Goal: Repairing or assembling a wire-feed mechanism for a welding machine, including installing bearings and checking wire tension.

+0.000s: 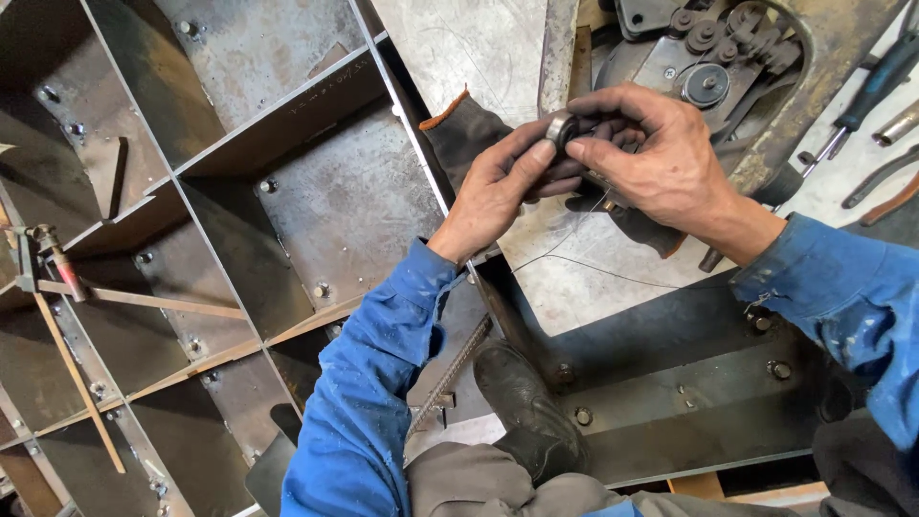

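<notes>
Steel plates welded into a grid of open compartments [287,191] fill the workshop floor, bolts studding their corners. Above them, a person in blue work sleeves holds a small metal ring [558,127] between both hands. The left hand [498,187] pinches the ring's near side with thumb and fingers closed on it; the right hand [661,153] curls over from the other side, fingertips also closed on the ring. A dark work glove [464,129] with an orange cuff lies just behind the left hand on a pale sheet of plate [593,278]. A black boot [522,402] rests on the frame below. Pliers and other hand tools [881,182] lie at the far right, beside a roller mechanism [708,57].
</notes>
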